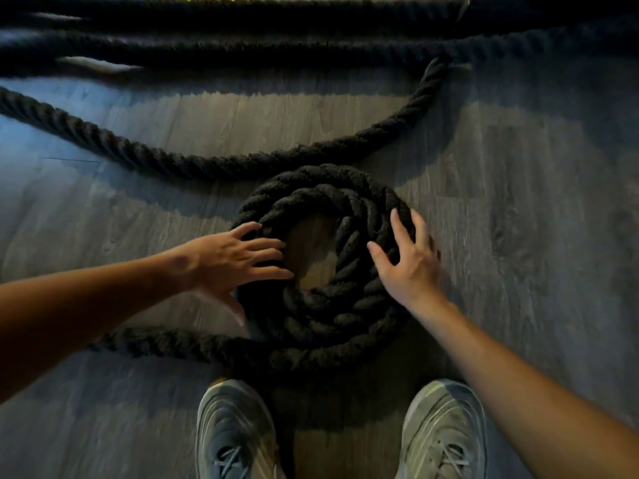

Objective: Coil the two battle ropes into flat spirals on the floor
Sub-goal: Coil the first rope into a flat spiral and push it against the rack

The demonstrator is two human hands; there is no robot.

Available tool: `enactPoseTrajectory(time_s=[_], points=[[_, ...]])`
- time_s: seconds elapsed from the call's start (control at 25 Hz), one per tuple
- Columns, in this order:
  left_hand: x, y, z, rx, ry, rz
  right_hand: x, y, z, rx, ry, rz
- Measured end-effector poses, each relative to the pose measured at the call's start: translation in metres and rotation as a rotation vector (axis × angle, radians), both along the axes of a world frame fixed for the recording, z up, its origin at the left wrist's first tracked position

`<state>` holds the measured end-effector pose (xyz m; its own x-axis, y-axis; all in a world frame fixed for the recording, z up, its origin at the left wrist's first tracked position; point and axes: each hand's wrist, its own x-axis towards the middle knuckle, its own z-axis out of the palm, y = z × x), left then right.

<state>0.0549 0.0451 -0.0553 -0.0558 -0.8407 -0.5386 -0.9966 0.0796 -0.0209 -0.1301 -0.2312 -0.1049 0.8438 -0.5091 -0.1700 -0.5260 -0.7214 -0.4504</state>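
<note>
Hands spread, fingers straight | left hand (pixel 230 259) presses coil (pixel 321 271) left side | right hand (pixel 408 261) presses its right edge | coil on floor (pixel 518 202), before shoes (pixel 238 433)

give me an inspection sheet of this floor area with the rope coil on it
surface: grey wood-look floor, dimly lit
job's things: dark rope coil, a few turns round a bare centre; loose rope curves beyond it; straight rope runs lie at the far edge
clutter: nothing seen
grips: left grip open, fingers spread on the coil's left side; right grip open, on its right side
cables: nothing seen
surroundings: the person's grey shoes just short of the coil
</note>
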Motion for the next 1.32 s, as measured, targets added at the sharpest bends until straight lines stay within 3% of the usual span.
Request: enactPoseTrajectory(time_s=[0.16,0.32,0.44,0.52,0.68,0.84,0.96,1.16,1.32], points=[[-0.019,-0.009,-0.006,0.005,-0.126,0.061,0.018,-0.026,0.013,0.004,0.092,0.006],[-0.062,-0.022,-0.011,-0.103,-0.096,0.188,0.0,-0.014,0.021,0.102,0.042,-0.203],[-0.112,-0.047,-0.015,-0.276,-0.048,0.424,-0.019,0.014,0.017,0.058,0.005,-0.355],[-0.146,-0.066,-0.014,-0.231,-0.02,0.624,-0.027,0.022,0.013,0.036,0.019,-0.413],[-0.174,-0.072,-0.011,-0.208,0.045,0.793,-0.033,0.017,0.005,-0.076,-0.024,-0.241],[-0.137,-0.055,0.0,-0.319,0.023,0.853,-0.026,0.01,0.001,-0.044,-0.095,-0.209],[-0.083,-0.026,0.004,-0.319,0.063,0.715,-0.02,0.004,0.002,-0.012,-0.102,-0.173],[-0.018,0.003,0.002,-0.102,0.049,0.152,-0.001,-0.012,0.002,0.0,-0.086,-0.085],[-0.005,0.005,-0.009,-0.161,-0.017,-0.011,0.003,-0.017,0.006,0.018,-0.044,-0.044]])
